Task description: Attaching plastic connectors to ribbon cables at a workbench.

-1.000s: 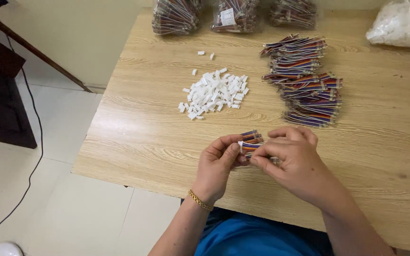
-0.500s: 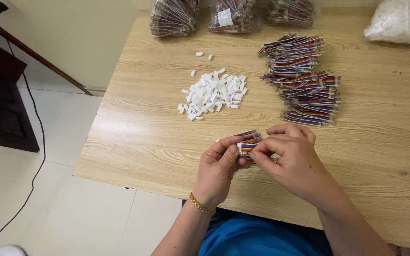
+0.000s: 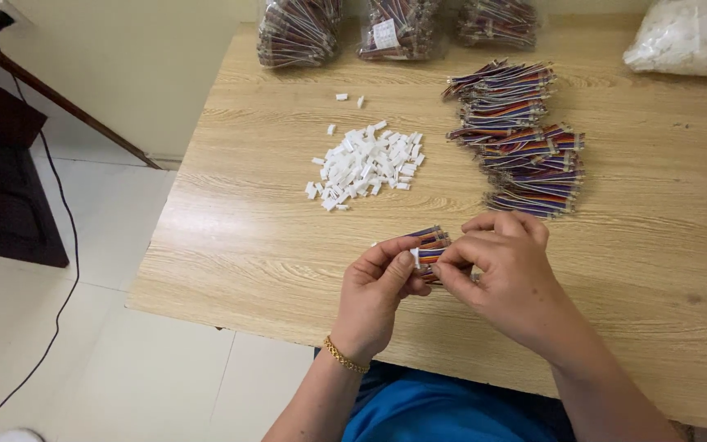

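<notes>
The wooden tabletop [image 3: 247, 245] lies bare between its near edge and the hands. A stack of rainbow ribbon cables [image 3: 525, 155] sits well apart from the white connector pile [image 3: 366, 164]. Left hand [image 3: 382, 299] and right hand [image 3: 509, 274] both pinch one ribbon cable [image 3: 431, 243] near that edge.

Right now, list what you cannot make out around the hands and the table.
- Head view: the ends of the striped wire bundle are covered by the left hand and right hand.
- A white piece at the left thumb is too small to tell apart.
- The clear bags of wires and the white bag are cut off by the top edge.
- The pile of white plastic pieces: single shapes are too small.
</notes>
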